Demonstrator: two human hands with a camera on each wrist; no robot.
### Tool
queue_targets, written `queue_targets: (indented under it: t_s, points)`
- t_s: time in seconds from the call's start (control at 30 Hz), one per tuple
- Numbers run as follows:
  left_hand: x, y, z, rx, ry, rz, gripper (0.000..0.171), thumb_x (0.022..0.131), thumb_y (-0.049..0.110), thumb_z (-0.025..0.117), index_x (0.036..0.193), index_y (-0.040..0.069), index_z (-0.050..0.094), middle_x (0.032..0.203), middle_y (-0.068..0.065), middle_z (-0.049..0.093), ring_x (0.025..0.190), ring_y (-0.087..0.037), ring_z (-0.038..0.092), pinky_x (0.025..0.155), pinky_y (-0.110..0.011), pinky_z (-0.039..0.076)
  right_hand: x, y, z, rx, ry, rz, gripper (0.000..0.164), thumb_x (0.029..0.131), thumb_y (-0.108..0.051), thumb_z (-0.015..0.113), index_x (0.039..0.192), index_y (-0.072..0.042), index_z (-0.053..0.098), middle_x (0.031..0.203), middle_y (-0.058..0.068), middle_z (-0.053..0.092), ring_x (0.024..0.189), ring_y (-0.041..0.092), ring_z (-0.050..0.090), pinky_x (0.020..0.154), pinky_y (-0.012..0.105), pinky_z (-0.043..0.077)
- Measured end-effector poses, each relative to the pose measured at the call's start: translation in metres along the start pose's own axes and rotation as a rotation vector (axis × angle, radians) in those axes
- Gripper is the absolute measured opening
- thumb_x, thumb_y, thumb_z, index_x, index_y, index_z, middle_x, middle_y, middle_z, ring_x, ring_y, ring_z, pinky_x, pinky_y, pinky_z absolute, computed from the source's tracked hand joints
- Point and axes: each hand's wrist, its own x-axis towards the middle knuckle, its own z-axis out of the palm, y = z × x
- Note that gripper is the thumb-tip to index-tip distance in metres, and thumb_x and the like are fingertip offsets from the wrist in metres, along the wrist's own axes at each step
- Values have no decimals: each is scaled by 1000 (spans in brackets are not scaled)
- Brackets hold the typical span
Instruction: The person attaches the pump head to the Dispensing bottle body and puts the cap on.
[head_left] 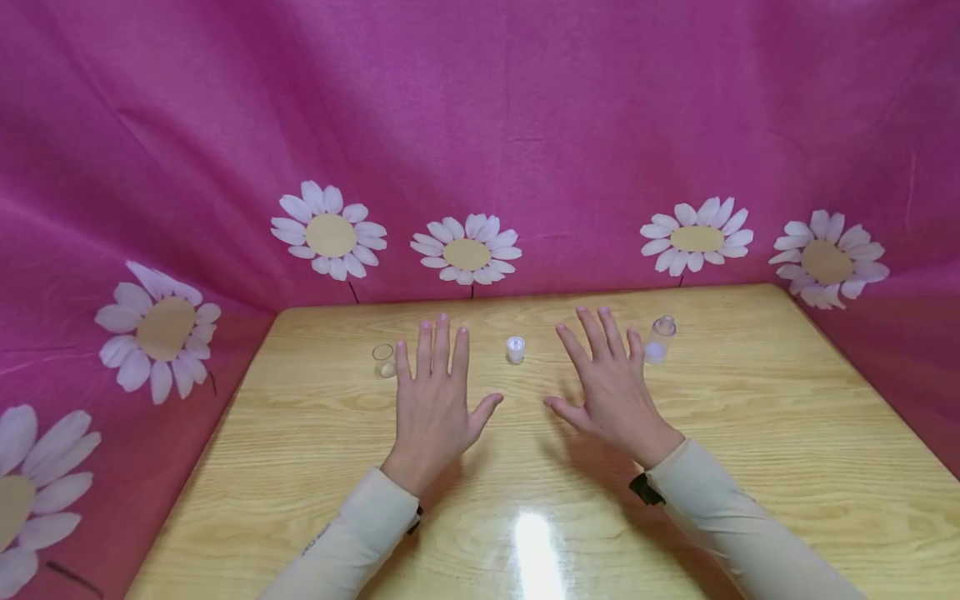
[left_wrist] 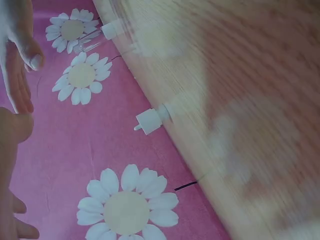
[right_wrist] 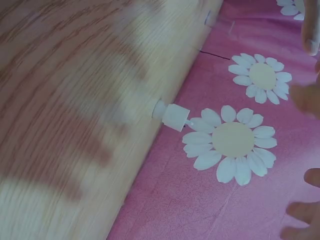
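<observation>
Both hands are held over the wooden table (head_left: 510, 467) with fingers straight and spread, holding nothing. My left hand (head_left: 433, 408) is nearest to a small clear cup (head_left: 383, 358), which stands just left of its fingertips. My right hand (head_left: 617, 398) is beside a clear bottle-like container (head_left: 662, 337) with a narrower top and a whitish lower part. Between the hands, farther back, stands a small white piece (head_left: 515, 350). From the side, in the left wrist view, this white piece (left_wrist: 149, 121) shows a small tip and a translucent disc at its base.
A pink cloth (head_left: 570, 125) with large white daisies hangs behind the table and along both sides. Shadows of the hands fall on the wood. Light reflects brightly near the front of the table.
</observation>
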Motion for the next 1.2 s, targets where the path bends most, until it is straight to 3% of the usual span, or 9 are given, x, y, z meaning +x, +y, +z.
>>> queue_targets:
  t_s: [0.13, 0.23, 0.33, 0.57, 0.7, 0.9, 1.03, 1.2]
  points:
    - [0, 0, 0, -62, 120, 73, 62, 88, 44, 66, 133, 4, 54, 137, -16, 57, 127, -34, 54, 105, -53, 43, 1, -1, -4, 105, 58, -32, 63, 78, -28, 81, 128, -1, 56, 130, 20, 57, 125, 39, 51, 101, 60, 41]
    - [-2, 2, -1, -93, 176, 115, 40, 89, 32, 64, 119, 5, 61, 116, -10, 67, 109, -29, 61, 98, -47, 48, 1, -2, -8, 150, 69, -52, 41, 79, -21, 80, 112, -3, 63, 113, 13, 66, 108, 32, 60, 92, 49, 51]
    - [-4, 3, -2, -122, 183, 118, 33, 91, 28, 61, 115, 6, 62, 111, -9, 67, 102, -27, 61, 96, -43, 48, 2, -2, -9, 153, 61, -63, 34, 80, -21, 80, 107, -5, 65, 109, 11, 68, 103, 29, 63, 90, 45, 54]
    - [-5, 6, -1, -212, 184, 118, 36, 87, 25, 68, 117, 4, 64, 117, -11, 67, 103, -28, 63, 93, -41, 50, -1, -1, -9, 162, 54, -59, 36, 79, -19, 81, 109, -4, 66, 109, 11, 68, 102, 29, 64, 88, 46, 55]
    - [-6, 7, 3, -386, 180, 75, 37, 86, 20, 71, 118, 3, 65, 120, -12, 67, 109, -28, 65, 93, -41, 54, -3, 1, -9, 197, 23, -20, 39, 81, -18, 79, 114, -3, 65, 111, 12, 68, 105, 29, 64, 90, 46, 55]
    - [-12, 3, 14, -679, 158, -68, 38, 86, 13, 74, 121, 0, 65, 123, -14, 67, 116, -29, 64, 99, -42, 53, -9, 3, -13, 291, -43, 76, 42, 85, -17, 77, 121, 0, 62, 116, 13, 68, 109, 30, 64, 93, 47, 54]
    - [-16, 1, 17, -746, 133, -135, 37, 87, 13, 73, 121, 0, 65, 123, -15, 67, 116, -30, 64, 100, -43, 52, -11, 5, -15, 307, -76, 97, 42, 86, -17, 76, 122, -1, 61, 116, 13, 68, 109, 30, 65, 92, 48, 54]
    - [-18, 1, 17, -768, 114, -161, 36, 87, 12, 73, 120, -1, 65, 122, -17, 67, 116, -31, 64, 101, -44, 52, -13, 7, -15, 306, -87, 97, 42, 87, -18, 75, 122, -1, 61, 115, 13, 69, 107, 30, 66, 90, 47, 55]
